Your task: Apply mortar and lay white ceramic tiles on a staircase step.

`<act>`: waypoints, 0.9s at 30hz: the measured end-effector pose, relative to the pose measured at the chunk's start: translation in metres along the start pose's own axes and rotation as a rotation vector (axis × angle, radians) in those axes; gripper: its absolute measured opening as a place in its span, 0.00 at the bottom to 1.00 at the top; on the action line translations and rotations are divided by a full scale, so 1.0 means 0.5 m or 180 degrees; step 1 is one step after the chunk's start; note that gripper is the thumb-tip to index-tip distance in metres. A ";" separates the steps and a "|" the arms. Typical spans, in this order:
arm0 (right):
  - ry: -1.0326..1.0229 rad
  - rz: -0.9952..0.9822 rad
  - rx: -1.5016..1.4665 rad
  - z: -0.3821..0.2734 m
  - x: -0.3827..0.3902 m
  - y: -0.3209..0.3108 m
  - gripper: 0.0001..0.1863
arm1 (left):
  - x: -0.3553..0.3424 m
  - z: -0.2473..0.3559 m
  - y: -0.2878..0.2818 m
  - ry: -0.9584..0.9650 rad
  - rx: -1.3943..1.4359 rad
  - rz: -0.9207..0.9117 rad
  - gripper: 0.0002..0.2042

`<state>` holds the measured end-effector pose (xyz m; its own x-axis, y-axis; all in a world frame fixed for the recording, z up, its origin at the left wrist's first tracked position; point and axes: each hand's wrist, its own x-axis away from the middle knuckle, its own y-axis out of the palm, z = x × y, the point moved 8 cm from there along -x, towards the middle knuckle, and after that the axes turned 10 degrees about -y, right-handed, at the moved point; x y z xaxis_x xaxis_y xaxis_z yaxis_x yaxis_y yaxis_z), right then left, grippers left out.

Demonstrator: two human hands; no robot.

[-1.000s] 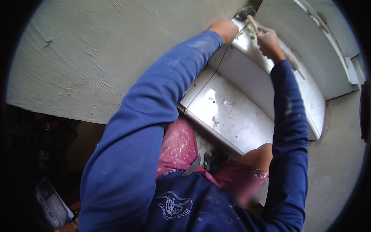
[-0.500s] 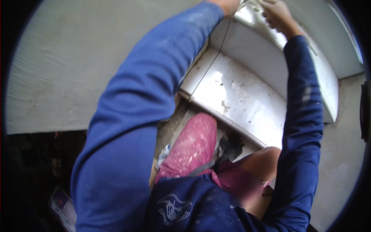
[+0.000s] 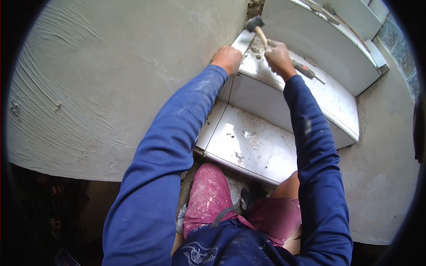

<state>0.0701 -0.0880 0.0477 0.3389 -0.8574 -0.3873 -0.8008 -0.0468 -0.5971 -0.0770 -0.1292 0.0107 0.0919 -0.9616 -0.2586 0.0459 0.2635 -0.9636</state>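
Note:
My right hand (image 3: pixel 278 58) is wrapped round the wooden handle of a hammer (image 3: pixel 255 24). Its dark head is over the far end of a narrow white tile strip (image 3: pixel 243 41), beside the plastered wall. At the near end of that strip, my left hand (image 3: pixel 227 60) is closed on its edge, the fingertips hidden. Just right of my right hand, a screwdriver-like tool (image 3: pixel 303 68) with a grey and red handle and thin metal shaft lies on the upper white-tiled step (image 3: pixel 330 95). Grey mortar crumbs (image 3: pixel 256 48) lie between the strip and the hammer hand.
A lower white-tiled step (image 3: pixel 262 146) with scattered debris sits in front of my knees. The grey plastered wall (image 3: pixel 88 88) rises on the left, another wall (image 3: pixel 381 177) on the right. Long thin pieces (image 3: pixel 326 14) rest on a higher step.
The view has shifted so that both hands and the higher steps show more fully. The hammer and tile strip are now plainly visible; my hands were at the top edge before.

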 end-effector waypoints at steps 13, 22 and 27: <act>0.0113 -0.0410 -0.0287 -0.022 0.016 -0.104 0.17 | 0.022 0.022 -0.049 -0.0129 -0.0060 0.0283 0.08; 0.0249 0.0987 -0.1053 0.118 0.273 -0.233 0.22 | 0.004 0.024 -0.055 0.0075 -0.0042 0.0005 0.07; 0.0571 0.0834 -0.0912 0.165 0.283 -0.270 0.23 | 0.018 0.032 -0.065 0.0509 -0.0488 0.0195 0.07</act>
<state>0.2669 -0.1608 0.0157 0.0347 -0.9336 -0.3566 -0.9618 0.0658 -0.2656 -0.0615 -0.1449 0.0409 -0.0696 -0.9474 -0.3125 -0.1077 0.3186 -0.9417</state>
